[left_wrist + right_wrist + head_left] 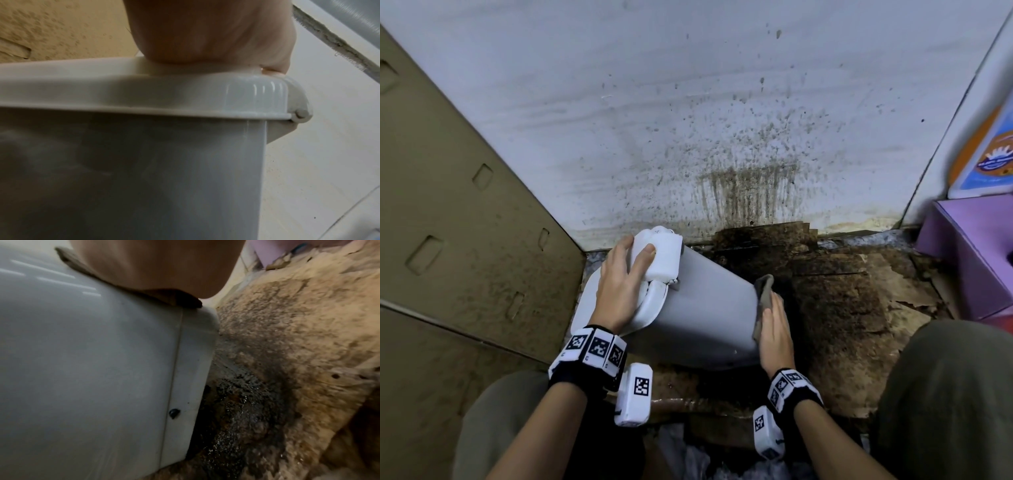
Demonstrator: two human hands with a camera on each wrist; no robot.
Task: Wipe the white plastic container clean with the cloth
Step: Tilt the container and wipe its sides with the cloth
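The white plastic container (702,308) lies tilted on its side on the floor, its lidded end toward the wall. My left hand (623,274) rests on that end, fingers and thumb spread over a white block on the lid. In the left wrist view the palm (205,32) presses on the lid's rim above the container wall (144,162). My right hand (774,329) lies flat with straight fingers on a grey-brown cloth (765,294), pressing it against the container's right side. The right wrist view shows the cloth (164,296) squeezed between the palm (154,264) and the container (82,353).
A brown cardboard box (448,205) stands close on the left. A white wall (688,120) behind is spattered with dark stains. Wet, dirty cardboard (835,291) covers the floor to the right. A purple box (976,257) sits at the far right. My knees flank the container.
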